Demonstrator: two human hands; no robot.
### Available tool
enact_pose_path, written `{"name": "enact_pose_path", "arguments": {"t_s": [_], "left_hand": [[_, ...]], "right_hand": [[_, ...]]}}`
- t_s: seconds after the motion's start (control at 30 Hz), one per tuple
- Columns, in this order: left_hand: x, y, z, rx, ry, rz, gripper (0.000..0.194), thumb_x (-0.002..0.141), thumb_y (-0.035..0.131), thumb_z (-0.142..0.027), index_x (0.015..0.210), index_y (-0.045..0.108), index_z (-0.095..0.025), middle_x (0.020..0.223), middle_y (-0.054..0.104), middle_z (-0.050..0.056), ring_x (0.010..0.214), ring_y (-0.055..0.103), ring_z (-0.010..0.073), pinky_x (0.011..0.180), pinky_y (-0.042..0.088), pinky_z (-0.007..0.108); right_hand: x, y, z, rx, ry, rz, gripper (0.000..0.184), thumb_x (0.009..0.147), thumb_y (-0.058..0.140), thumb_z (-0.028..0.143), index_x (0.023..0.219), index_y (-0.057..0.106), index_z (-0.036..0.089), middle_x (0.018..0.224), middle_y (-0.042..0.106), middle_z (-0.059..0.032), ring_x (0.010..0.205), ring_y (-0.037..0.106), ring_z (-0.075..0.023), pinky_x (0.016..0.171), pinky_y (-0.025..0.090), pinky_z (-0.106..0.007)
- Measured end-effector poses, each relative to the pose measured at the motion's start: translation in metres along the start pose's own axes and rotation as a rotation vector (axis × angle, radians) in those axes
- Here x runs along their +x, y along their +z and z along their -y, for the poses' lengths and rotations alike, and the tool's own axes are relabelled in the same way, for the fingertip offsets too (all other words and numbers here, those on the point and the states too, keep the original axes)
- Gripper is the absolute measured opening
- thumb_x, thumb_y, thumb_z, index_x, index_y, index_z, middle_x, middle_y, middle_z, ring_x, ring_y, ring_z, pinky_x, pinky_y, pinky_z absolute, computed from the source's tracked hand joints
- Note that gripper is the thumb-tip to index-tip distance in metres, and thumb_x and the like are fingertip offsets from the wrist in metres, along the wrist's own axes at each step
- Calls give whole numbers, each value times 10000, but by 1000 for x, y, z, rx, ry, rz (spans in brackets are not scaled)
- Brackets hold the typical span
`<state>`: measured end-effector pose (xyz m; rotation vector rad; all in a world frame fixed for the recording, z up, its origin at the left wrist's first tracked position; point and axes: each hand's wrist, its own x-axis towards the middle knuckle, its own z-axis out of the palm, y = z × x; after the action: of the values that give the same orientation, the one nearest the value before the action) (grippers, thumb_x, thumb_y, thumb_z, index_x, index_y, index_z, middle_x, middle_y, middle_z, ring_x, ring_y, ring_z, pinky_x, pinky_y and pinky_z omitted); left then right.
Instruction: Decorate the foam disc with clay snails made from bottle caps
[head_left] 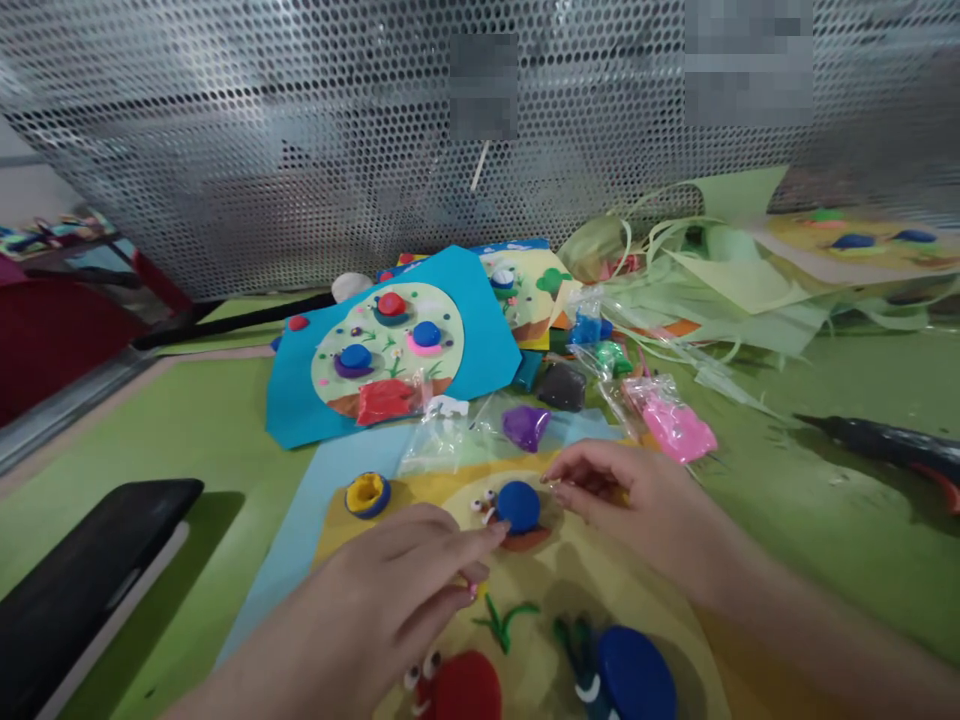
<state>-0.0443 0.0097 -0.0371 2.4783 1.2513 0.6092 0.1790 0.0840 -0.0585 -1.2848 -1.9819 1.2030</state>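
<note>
A small clay snail point(517, 508) with a round blue shell, brown body and googly-looking eyes lies on a yellow paper picture point(600, 590). The index finger of my left hand point(405, 570) touches the lower left of its shell. Between that hand's thumb and another finger shows a small pink bit of clay point(473, 591). My right hand point(611, 490) is closed in a pinch just right of the shell; what is in its fingertips is too small to name. Lower on the paper are a green clay grass tuft point(505, 622), a red-shelled snail point(466, 688) and a blue-shelled snail point(637, 675).
A yellow-and-blue clay cup point(367, 494) sits left of the snail. Behind are bagged clays, purple point(525, 427), red point(386, 400) and pink point(679, 430), and a finished-looking snail picture point(484, 345). A black phone-like object point(90, 590) lies left, a dark-handled tool point(885, 440) right.
</note>
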Motion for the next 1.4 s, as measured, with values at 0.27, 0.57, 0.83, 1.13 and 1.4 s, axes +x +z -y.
{"name": "enact_pose_path", "arguments": {"t_s": [0.27, 0.57, 0.83, 1.13, 1.4], "left_hand": [[-2, -2, -2, 76, -86, 44, 416, 906, 419, -186, 1283, 427, -359, 871, 684, -29, 738, 678, 108, 614, 523, 146], [-6, 5, -3, 156, -27, 116, 640, 820, 355, -72, 1412, 248, -292, 866, 655, 25, 722, 647, 156, 605, 546, 239], [-11, -7, -6, 449, 35, 106, 667, 788, 315, -20, 1425, 242, -204, 859, 674, 49, 737, 637, 188, 577, 545, 262], [-14, -11, -14, 612, 259, 170, 676, 821, 312, 3, 1447, 61, -54, 857, 708, 89, 804, 650, 255, 551, 546, 335], [-8, -12, -19, 644, 291, 94, 697, 800, 282, 24, 1457, 88, -111, 841, 724, 70, 685, 660, 230, 466, 500, 301]], "right_hand": [[-1, -1, 6, -35, -17, 9, 95, 795, 549, 207, 769, 636, 234, 714, 672, -6, 637, 606, -160, 563, 453, -275], [-1, -1, 6, -49, -26, 12, 89, 808, 551, 218, 768, 629, 233, 725, 679, -1, 659, 618, -159, 574, 460, -271], [-2, -3, 7, -81, -34, 48, 90, 825, 536, 223, 811, 624, 208, 766, 683, -7, 692, 623, -144, 600, 464, -249], [-3, -4, 11, -101, -24, 36, 101, 823, 532, 184, 804, 629, 201, 741, 676, -7, 664, 612, -131, 575, 448, -228], [-2, -2, 7, -98, -21, 29, 87, 813, 544, 188, 803, 628, 205, 763, 685, -7, 696, 628, -145, 604, 466, -247]]}}
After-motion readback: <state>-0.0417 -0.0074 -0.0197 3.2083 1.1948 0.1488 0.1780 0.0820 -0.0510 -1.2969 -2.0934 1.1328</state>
